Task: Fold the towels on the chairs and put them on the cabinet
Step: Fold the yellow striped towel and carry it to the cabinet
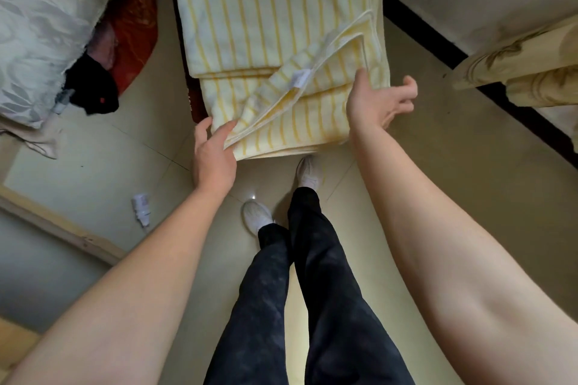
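A cream towel with yellow stripes [269, 25] lies draped over a dark red chair [195, 100], partly folded, with a layered corner and a white label near its front. My left hand [212, 153] pinches the lower left corner of the folded layers. My right hand [380, 100] rests at the towel's right edge with the thumb on the cloth and the fingers curled behind it. The chair is almost wholly hidden under the towel. No cabinet is in view.
A grey leaf-patterned bed cover [40, 25] with a black garment [92, 87] and red cloth lies at the left. A white bottle [141, 208] lies on the tiled floor. My legs and white shoes [308, 170] stand below the towel. A patterned curtain [531, 66] hangs at the right.
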The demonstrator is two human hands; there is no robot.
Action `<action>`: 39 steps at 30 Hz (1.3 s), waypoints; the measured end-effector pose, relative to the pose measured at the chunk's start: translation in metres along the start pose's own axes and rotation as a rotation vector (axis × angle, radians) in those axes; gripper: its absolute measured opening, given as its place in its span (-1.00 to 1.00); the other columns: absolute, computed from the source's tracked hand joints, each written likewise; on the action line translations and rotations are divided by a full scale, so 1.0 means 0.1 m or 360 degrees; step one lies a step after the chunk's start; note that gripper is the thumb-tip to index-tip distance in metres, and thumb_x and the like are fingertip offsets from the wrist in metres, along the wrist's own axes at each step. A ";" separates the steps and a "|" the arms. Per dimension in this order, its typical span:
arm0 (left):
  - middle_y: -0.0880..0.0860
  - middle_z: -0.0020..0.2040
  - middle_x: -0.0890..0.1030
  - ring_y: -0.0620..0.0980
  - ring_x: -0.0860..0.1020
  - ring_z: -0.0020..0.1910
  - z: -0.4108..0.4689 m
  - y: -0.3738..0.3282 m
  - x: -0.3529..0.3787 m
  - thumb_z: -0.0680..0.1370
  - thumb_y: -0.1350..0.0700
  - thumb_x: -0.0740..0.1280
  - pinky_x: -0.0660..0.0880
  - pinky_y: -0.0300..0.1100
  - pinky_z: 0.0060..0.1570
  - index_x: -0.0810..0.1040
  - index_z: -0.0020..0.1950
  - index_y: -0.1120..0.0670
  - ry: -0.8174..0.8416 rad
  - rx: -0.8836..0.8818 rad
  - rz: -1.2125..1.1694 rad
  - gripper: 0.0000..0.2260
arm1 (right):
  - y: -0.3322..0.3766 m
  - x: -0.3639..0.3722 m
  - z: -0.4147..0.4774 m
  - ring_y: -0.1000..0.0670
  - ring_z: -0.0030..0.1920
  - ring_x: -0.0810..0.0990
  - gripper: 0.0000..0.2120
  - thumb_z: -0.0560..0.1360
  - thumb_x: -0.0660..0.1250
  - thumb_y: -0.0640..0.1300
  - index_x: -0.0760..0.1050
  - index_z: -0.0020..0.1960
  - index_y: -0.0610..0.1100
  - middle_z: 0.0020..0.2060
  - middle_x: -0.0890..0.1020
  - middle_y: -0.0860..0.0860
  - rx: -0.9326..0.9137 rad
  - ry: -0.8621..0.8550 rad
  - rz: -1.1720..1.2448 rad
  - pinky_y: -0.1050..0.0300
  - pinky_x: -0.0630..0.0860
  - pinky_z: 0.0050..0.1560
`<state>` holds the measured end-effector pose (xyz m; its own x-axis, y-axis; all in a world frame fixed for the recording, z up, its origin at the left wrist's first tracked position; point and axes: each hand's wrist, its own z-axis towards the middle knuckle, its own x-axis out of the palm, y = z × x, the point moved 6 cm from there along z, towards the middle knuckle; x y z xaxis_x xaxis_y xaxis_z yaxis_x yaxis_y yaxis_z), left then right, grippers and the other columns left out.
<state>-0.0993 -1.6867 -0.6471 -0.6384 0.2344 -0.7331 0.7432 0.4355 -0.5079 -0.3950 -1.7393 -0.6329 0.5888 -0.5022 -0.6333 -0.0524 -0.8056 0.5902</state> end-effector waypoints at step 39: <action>0.11 0.05 0.65 -0.01 0.63 -0.32 -0.05 0.08 0.12 0.49 0.12 0.31 0.52 -0.24 -0.48 0.45 0.36 0.10 0.0242 -0.1517 -0.1495 -0.58 | -0.63 -0.16 -0.04 0.08 -0.35 0.62 -0.90 0.43 0.36 -0.13 0.53 -0.05 -0.07 -0.30 0.62 0.04 0.0849 0.0865 0.0508 0.20 0.60 -0.28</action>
<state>-0.1020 -1.6766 -0.6576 -0.8871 -0.4182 -0.1954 -0.3728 0.8987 -0.2309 -0.3980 -1.6793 -0.6578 0.7817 -0.6204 -0.0640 -0.5785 -0.7596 0.2973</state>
